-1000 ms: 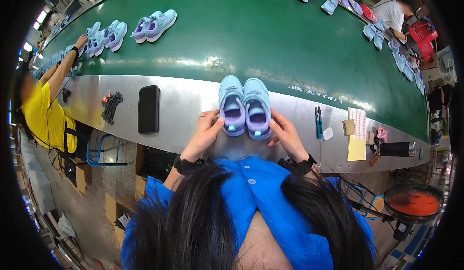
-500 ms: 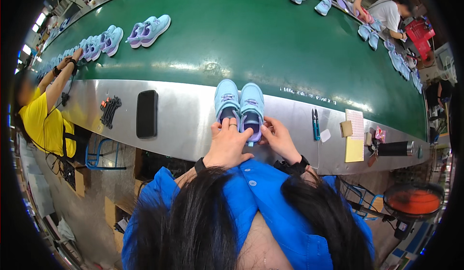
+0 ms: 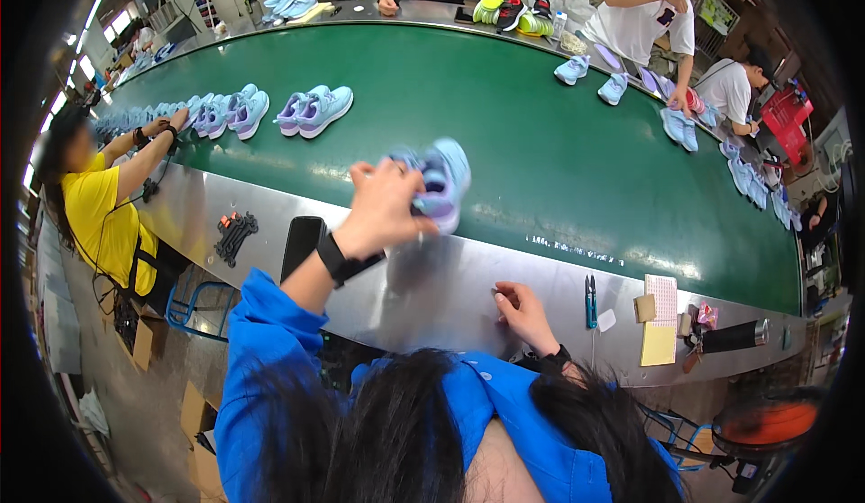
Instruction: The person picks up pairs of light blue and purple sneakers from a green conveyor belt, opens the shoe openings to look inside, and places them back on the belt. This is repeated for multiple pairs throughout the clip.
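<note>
My left hand [image 3: 383, 201] is raised over the near edge of the green belt, gripping a pair of light blue sneakers [image 3: 449, 179] with lilac linings. Its fingers reach over the heel ends, and motion blurs the pair. The left shoe is mostly hidden behind the hand. Lower and to the right, my right hand [image 3: 525, 312] rests by the metal ledge [image 3: 450, 278] with nothing in it, its thumb and fingers a little apart. Left of the ledge's middle lies a black phone [image 3: 304, 242], partly covered by my left forearm.
Another sneaker pair [image 3: 314, 111] stands on the green belt [image 3: 541, 161], beyond it a long row. Snips [image 3: 590, 302], a note pad [image 3: 660, 345] and a dark cylinder [image 3: 734, 336] lie right; black clips [image 3: 236, 237] lie left. A yellow-clad co-worker [image 3: 104, 215] handles shoes. Others work across the belt.
My left hand has lifted the sneakers off the metal ledge and carried them forward and left over the belt. My right hand has come away from them. The view has tilted up.
</note>
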A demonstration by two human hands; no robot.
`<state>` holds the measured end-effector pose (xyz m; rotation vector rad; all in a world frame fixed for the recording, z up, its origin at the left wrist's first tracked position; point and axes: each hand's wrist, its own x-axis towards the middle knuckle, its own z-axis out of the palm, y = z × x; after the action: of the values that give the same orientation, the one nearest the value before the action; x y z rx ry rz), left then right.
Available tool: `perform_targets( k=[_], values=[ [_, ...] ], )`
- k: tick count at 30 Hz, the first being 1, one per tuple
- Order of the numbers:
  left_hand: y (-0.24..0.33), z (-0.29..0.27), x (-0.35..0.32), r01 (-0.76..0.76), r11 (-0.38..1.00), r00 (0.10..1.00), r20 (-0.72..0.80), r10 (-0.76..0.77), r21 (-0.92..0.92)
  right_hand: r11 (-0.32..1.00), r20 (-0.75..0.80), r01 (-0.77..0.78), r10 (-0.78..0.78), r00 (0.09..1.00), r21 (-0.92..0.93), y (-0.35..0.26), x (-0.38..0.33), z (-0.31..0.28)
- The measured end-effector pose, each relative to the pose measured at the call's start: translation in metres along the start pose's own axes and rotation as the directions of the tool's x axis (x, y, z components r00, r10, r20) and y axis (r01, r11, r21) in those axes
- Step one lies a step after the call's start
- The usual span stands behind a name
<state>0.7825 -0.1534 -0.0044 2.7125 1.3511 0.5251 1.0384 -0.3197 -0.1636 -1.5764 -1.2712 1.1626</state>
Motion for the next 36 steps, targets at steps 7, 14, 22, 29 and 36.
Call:
perform_targets(
  k=[7, 14, 22, 29, 36],
  values=[
    [-0.084, 0.038, 0.046, 0.249, 0.967, 0.891, -0.402, -0.210, 0.049, 0.960, -0.012, 0.166, -0.173, 0.985, -0.224, 0.018, 0.004, -0.001],
    [-0.032, 0.115, -0.003, 0.104, 0.916, 0.942, -0.256, -0.215, -0.387, 0.971, -0.002, 0.104, -0.107, 0.994, -0.217, 0.003, 0.002, -0.004],
    [0.009, 0.181, -0.052, 0.318, 0.589, 0.907, 0.058, -0.417, -0.743, 0.889, -0.123, 0.054, -0.123, 0.985, -0.454, -0.008, 0.008, 0.002],
    [-0.002, 0.162, -0.032, 0.464, 0.500, 0.872, 0.278, -0.402, -0.731, 0.880, -0.186, 0.061, -0.166, 0.968, -0.471, 0.004, 0.014, 0.004],
    [-0.128, 0.191, 0.057, 0.481, 0.252, 0.845, 0.369, -0.386, -0.840, 0.884, -0.187, 0.058, -0.162, 0.969, -0.464, 0.003, 0.017, -0.003]
  ],
)
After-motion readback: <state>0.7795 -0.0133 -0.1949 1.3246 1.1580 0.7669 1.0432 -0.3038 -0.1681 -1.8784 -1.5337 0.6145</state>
